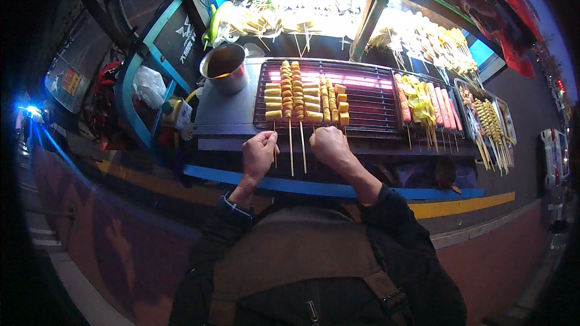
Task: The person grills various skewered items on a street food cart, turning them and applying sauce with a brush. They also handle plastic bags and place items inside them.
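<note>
My left hand (260,151) pinches the wooden stick of the leftmost skewer, whose pale cylindrical pieces (273,99) lie on the grill rack (371,99). My right hand (331,145) is closed at the rack's front edge, over the stick ends of skewers with similar pale pieces (312,99); its fingertips are hidden. Between my hands, two long spiral-shaped skewers (291,90) lie on the rack with their bare sticks sticking out towards me. Thin twisted skewers (328,99) and a skewer of orange-yellow cubes (342,106) lie beyond my right hand. A pink-red glow shows under the bars.
A metal pot (224,70) of dark liquid stands left of the grill. Trays of sausage skewers (403,99) and spiral skewers (488,117) are at the right. Many skewers (421,36) stand under bright light behind a post (374,18). A blue rail (272,183) runs along the front.
</note>
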Tool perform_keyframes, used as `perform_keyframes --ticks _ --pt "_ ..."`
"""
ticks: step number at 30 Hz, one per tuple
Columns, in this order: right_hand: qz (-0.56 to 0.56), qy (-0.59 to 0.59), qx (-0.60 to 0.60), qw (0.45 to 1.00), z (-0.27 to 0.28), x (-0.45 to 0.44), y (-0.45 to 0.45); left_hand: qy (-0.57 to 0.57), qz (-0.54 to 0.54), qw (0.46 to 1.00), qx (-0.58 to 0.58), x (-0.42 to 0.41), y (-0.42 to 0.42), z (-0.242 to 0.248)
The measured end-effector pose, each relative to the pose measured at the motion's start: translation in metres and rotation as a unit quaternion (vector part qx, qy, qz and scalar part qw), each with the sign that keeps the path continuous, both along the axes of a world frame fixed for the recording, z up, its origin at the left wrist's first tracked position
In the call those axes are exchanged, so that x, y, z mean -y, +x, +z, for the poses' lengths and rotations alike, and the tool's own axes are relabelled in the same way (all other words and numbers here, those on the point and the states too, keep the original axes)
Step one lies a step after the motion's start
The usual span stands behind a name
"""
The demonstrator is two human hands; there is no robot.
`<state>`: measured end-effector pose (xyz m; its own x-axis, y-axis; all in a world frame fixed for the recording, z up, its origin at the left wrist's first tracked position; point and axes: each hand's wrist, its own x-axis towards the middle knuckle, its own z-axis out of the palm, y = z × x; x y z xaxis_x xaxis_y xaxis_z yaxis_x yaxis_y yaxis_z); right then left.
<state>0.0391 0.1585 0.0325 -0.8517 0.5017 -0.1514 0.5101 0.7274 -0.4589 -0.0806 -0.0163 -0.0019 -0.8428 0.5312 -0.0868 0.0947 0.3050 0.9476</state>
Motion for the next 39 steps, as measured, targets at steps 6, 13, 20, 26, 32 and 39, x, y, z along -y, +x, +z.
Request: perform_keyframes --ticks 6,13,20,26,32,39 --pt "0.024 0.006 0.047 0.999 0.003 -0.003 -0.001 -0.013 -0.006 1.000 -0.017 0.003 0.003 0.001" --pt "-0.001 0.050 -0.031 0.998 0.002 0.009 0.014 0.000 -0.006 1.000 0.002 0.002 0.000 0.000" --pt "-0.024 -0.050 -0.260 0.964 0.013 0.007 0.062 0.050 0.013 0.998 0.035 0.015 0.006 -0.003" --pt "-0.146 -0.032 -0.373 0.915 -0.003 -0.018 0.131 0.091 0.047 0.994 0.035 0.057 -0.001 -0.036" --pt "-0.234 0.040 -0.344 0.908 -0.055 -0.048 0.191 -0.010 0.121 0.983 -0.139 0.074 -0.013 -0.081" --pt "-0.265 0.055 -0.302 0.914 -0.105 -0.069 0.226 0.030 0.176 0.969 -0.173 0.069 -0.008 -0.094"
